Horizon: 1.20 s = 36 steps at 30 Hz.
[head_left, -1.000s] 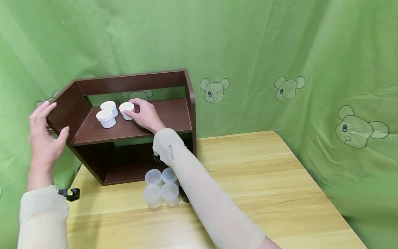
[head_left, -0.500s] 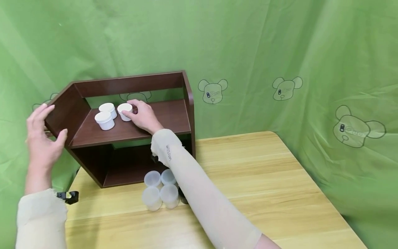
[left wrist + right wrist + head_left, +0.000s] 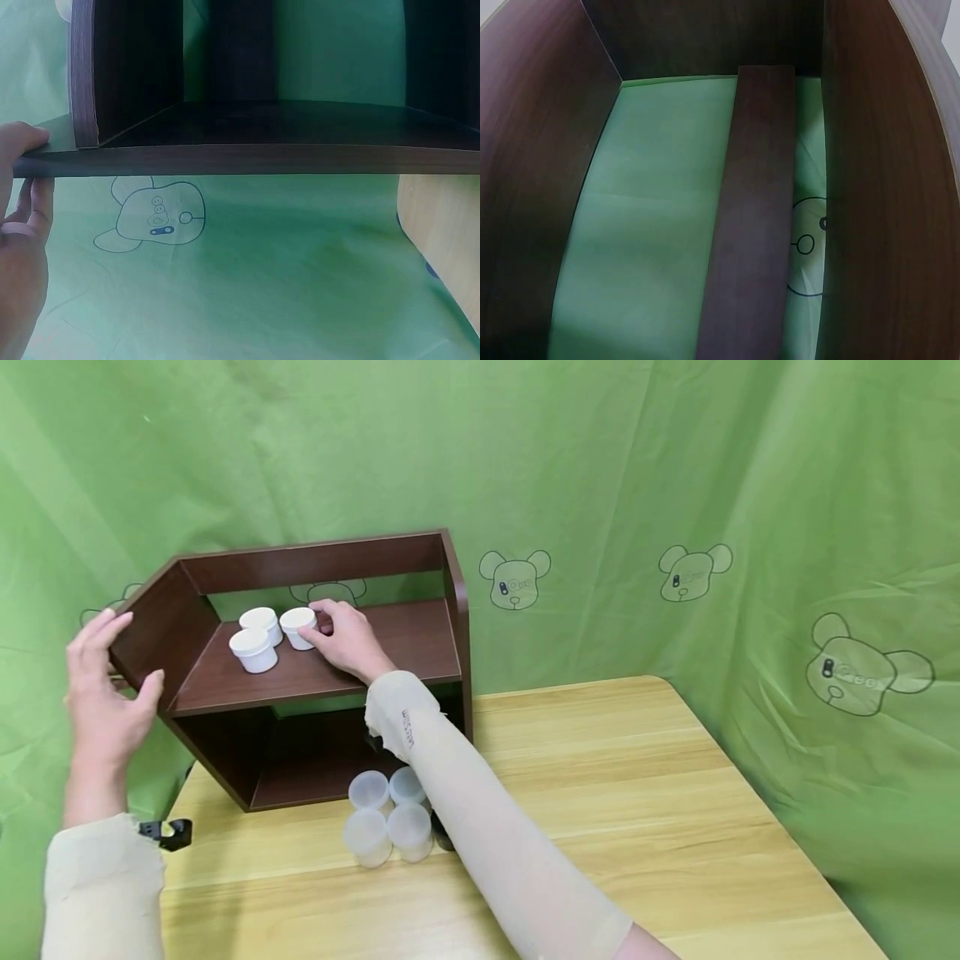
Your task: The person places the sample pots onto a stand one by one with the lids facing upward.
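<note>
Near edge, bottom of frame: wood-grain table (image 3: 600, 827). Lower centre, four translucent tubs (image 3: 409, 828) grouped before the shelf; a dark object (image 3: 442, 833) beside them, mostly behind your right sleeve (image 3: 480, 810).

Mid-left: your left hand (image 3: 108, 706) at the brown shelf (image 3: 408, 639), thumb and fingers spread to either side of its left panel's edge; the left wrist view shows the same hold.

Upper left of centre: your right hand (image 3: 348, 639) above the upper board, part-closed, thumb on the near side and forefinger on the far side of a small white jar (image 3: 296, 631). Reads as a light pinch; the right wrist view shows shelf only, no fingers, so firmness you can't tell.

Change: over the last second you slid that jar a little left. The gap to the rear jar (image 3: 259, 617) has closed; touching or just beside, can't tell which. The front jar (image 3: 255, 652) sits where it was. Judgement: your loose row is now a tight cluster, this jar nearly placed.

Bearing: held jar upright on the board, lid up, round axis vertical. Squat and round, so no long axis lies sideways.

Farthest: green curtain (image 3: 600, 468).
</note>
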Available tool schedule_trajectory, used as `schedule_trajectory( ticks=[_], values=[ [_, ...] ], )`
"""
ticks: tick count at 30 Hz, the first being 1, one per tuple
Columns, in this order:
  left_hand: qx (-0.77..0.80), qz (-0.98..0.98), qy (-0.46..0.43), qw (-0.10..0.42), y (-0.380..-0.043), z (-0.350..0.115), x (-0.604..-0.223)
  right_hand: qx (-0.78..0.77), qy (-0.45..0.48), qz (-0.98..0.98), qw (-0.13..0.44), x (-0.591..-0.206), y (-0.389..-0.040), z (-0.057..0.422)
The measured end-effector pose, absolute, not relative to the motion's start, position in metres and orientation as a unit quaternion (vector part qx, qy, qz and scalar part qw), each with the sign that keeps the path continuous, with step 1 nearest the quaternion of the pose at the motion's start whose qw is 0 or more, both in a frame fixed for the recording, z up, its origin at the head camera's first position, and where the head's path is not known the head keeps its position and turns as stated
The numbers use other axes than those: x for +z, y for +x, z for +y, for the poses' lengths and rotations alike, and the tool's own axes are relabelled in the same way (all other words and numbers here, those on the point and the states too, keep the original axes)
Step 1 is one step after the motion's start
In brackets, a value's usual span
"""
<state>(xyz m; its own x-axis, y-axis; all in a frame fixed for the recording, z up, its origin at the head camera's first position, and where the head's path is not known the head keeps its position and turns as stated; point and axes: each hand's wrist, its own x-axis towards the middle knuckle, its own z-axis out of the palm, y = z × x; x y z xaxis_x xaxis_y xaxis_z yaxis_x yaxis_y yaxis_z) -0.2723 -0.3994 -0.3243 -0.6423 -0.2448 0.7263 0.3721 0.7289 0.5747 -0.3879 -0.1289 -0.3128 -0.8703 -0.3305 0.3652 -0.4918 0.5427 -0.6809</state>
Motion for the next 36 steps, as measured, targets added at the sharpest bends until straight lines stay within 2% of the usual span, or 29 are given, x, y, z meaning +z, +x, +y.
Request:
schedule_trajectory(
  ticks=[18,36],
  values=[
    [-0.366,-0.831,-0.034,0.419,-0.268,-0.403,-0.328,0.408,0.252,-0.874,0.077,-0.316,-0.385,-0.134],
    [-0.358,-0.829,-0.042,0.427,-0.278,-0.404,-0.328,0.388,0.259,-0.881,0.075,-0.317,-0.392,-0.131]
  ],
)
